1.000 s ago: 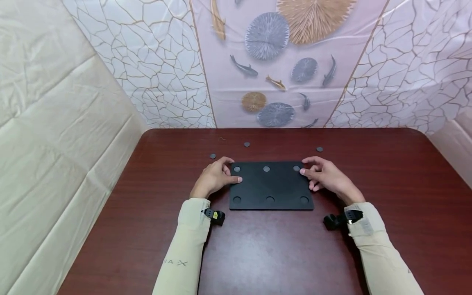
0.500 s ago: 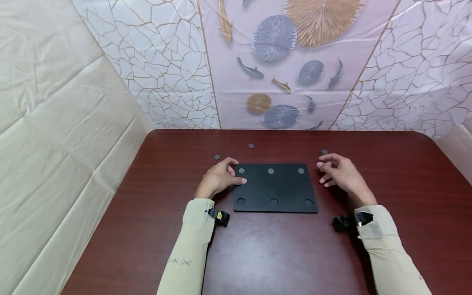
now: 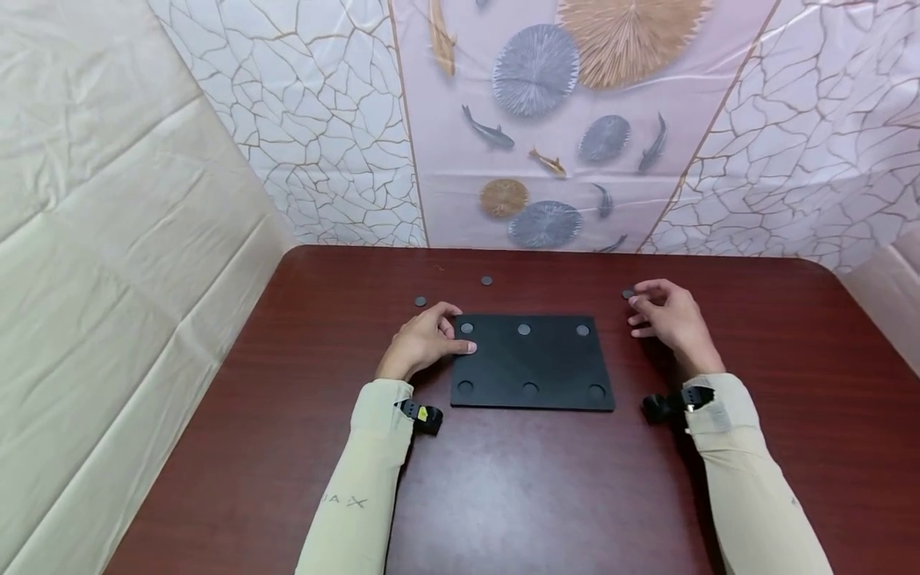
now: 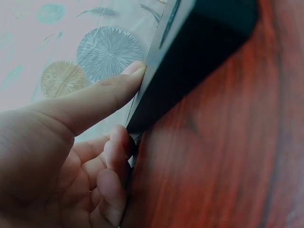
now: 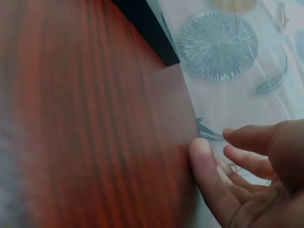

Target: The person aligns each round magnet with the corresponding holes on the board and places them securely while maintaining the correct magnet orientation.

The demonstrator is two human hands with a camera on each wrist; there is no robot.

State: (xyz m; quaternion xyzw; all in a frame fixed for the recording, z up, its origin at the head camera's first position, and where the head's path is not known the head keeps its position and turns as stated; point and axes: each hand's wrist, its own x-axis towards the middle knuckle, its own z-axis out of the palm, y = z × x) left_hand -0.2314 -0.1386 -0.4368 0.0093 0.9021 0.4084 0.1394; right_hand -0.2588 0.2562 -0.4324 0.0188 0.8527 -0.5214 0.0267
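A black rectangular board point(image 3: 532, 363) lies flat on the table. Small grey discs, such as the middle one point(image 3: 524, 329), sit in the round recesses of its far row; the near-row recesses look bare. My left hand point(image 3: 424, 339) holds the board's far left corner, thumb on top and the other fingers curled at the side. Beyond the board's right side, my right hand point(image 3: 674, 319) has its thumb and index finger at a loose grey disc point(image 3: 628, 294). In the right wrist view those fingertips stand apart, and no disc shows between them.
Two more loose discs lie behind the board, one at the left point(image 3: 420, 301) and one nearer the middle point(image 3: 486, 280). The dark red wooden table point(image 3: 517, 487) ends at a patterned cloth backdrop point(image 3: 546, 144). A pale cloth point(image 3: 144, 239) hangs along the left.
My right hand has let go of the board's right corner and moved right and away from me to the loose disc. The left hand keeps its hold on the board.
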